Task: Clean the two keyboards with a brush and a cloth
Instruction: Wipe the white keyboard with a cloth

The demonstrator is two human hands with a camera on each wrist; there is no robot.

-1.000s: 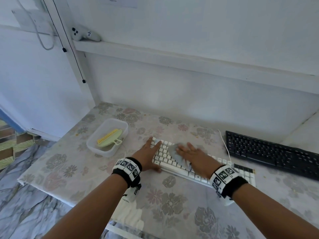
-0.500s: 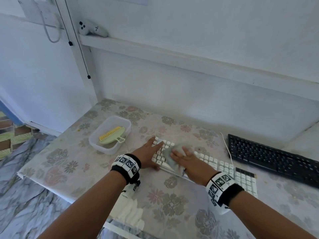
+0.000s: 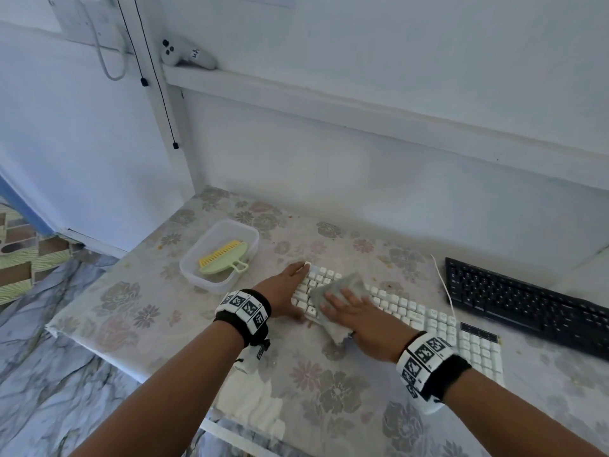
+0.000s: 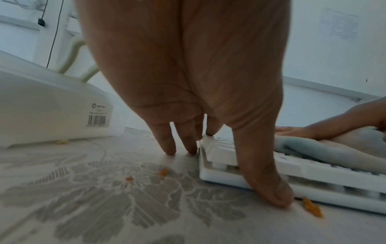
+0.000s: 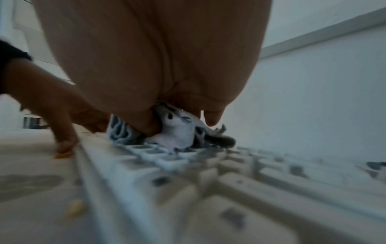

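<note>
While the right hand point(image 3: 357, 319) presses the cloth point(image 3: 339, 288) flat-fingered onto the white keyboard point(image 3: 412, 313), the left hand point(image 3: 285, 290) braces its end, fingers straight; a hard swipe could skid it or pop keys, and the black keyboard point(image 3: 527, 301) and brush point(image 3: 224, 257) wait

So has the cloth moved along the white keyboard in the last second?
Yes. The cloth under the right hand has slid toward the white keyboard's left end, nearer the left hand bracing that end.
</note>
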